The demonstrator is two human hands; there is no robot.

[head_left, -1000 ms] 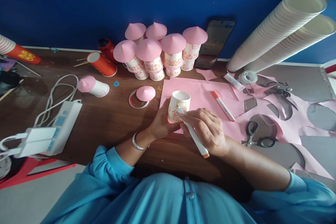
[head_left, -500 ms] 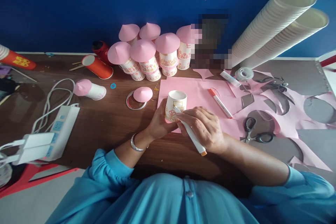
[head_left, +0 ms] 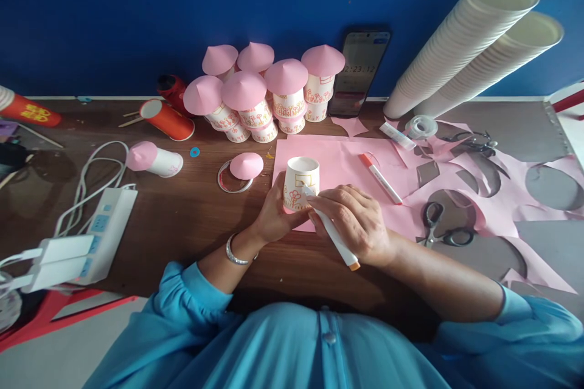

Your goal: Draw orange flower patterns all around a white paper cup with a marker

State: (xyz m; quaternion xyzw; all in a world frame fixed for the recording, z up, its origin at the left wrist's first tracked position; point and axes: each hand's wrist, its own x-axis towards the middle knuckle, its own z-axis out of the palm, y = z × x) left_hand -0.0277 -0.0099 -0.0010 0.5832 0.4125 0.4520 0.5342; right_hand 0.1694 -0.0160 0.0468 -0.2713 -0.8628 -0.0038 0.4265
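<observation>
My left hand [head_left: 276,211] is wrapped round the lower left side of a white paper cup [head_left: 302,169], which it holds upright over the pink paper. Red flowers and yellow-brown grass are drawn on the cup, with a yellow-brown window shape above them. In my right hand [head_left: 358,222] is a white marker pen [head_left: 336,237] with an orange end, gripped like a pencil. Its tip touches or nearly touches the cup just below the window shape. A second marker [head_left: 382,179], with a red cap, lies on the pink paper sheet [head_left: 340,158] to the right.
Several decorated cups with pink cone roofs [head_left: 245,91] stand at the back, beside a phone [head_left: 362,70] leaning on the wall. Tall cup stacks [head_left: 456,42] lean at right. Scissors [head_left: 438,228] lie among pink paper scraps [head_left: 495,206]. A power strip [head_left: 109,234] lies at left.
The cup has shifted and turned slightly to the left in my left hand. The marker's tip stays at the cup beneath the window shape. The whole view has moved slightly.
</observation>
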